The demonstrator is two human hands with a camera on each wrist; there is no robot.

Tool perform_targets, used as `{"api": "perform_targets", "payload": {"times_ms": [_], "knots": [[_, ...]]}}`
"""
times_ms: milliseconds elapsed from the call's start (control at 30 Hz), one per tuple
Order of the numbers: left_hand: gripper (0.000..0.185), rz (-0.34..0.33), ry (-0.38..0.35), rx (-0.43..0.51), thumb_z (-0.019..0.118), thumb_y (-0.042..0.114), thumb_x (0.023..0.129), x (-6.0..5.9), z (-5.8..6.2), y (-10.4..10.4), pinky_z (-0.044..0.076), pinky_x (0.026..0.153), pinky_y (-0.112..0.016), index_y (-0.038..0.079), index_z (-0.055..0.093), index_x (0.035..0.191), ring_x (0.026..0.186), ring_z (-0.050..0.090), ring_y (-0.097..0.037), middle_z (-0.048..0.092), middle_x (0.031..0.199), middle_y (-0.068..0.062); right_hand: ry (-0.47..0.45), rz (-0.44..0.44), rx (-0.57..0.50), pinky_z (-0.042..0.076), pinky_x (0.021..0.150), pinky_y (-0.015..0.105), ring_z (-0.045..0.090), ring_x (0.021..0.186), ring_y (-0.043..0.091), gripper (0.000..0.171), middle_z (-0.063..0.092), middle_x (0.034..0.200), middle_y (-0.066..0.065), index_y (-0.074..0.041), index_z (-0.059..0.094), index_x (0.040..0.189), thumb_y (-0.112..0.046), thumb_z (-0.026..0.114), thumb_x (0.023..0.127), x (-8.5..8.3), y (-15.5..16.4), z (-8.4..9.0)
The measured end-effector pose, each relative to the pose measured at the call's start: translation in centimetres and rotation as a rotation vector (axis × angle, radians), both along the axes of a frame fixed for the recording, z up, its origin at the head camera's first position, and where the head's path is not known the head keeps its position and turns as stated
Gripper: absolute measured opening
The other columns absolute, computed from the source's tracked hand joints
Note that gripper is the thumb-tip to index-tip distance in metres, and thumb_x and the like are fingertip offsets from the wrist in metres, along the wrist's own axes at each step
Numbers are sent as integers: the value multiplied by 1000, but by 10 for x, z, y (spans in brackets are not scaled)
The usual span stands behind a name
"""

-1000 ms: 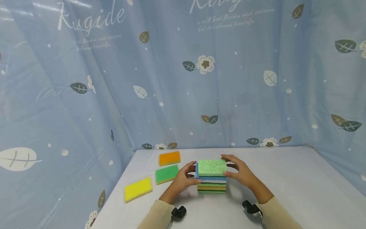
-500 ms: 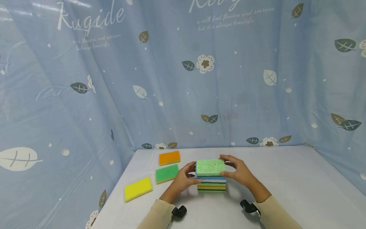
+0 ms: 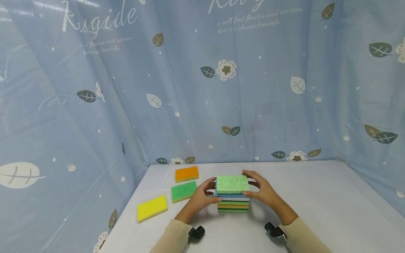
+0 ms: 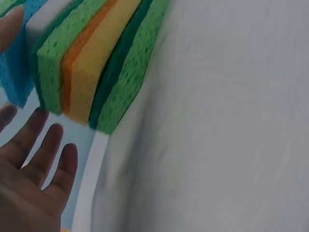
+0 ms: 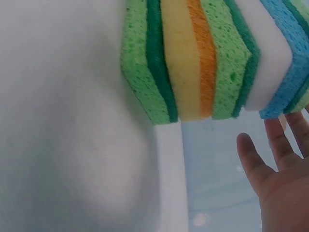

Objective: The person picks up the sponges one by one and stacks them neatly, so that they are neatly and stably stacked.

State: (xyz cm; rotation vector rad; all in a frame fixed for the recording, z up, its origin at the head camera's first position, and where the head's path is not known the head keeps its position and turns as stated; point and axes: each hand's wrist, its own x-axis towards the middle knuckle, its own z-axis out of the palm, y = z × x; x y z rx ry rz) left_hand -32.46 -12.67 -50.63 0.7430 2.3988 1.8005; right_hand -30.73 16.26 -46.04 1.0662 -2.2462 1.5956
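Note:
A stack of several sponges (image 3: 232, 202) stands on the white table (image 3: 316, 200), a light green sponge (image 3: 232, 183) on top with a blue one under it. My left hand (image 3: 212, 190) is at the stack's left side, thumb against the front near the blue layer. My right hand (image 3: 253, 186) brackets the right side, thumb in front and fingers behind the top sponge. In the left wrist view the stack (image 4: 96, 63) is close and the left hand (image 4: 34, 159) has straight fingers. In the right wrist view the right hand (image 5: 280, 164) lies straight beside the stack (image 5: 207, 63).
Three single sponges lie to the left: orange (image 3: 187, 174) at the back, green (image 3: 184, 191) in the middle, yellow (image 3: 152, 208) nearest. A blue printed curtain (image 3: 95, 105) walls the table at the back and both sides.
Both hands stayed at the stack's sides. The top green sponge has shifted slightly and sits more squarely over the layers below.

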Motion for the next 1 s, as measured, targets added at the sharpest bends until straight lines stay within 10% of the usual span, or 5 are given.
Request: {"api": "perform_targets", "payload": {"times_ms": [367,1000], "knots": [[90,45,65,-300,86,30,75,-4,12,-32,42,97,-45,21,37,151,116,51,-23,53,135,-8,-73,-10,-41,38,99,58,41,128,42,66,44,142,17,-7,45,143,-6,75,84,-18,4,-28],[89,367,181,-779,87,48,67,-5,37,-100,35,105,-51,15,53,142,130,43,-31,51,140,-5,-126,-34,-59,38,99,59,41,129,42,69,43,144,18,-11,42,146,-9,75,85,-15,0,-34]]}}
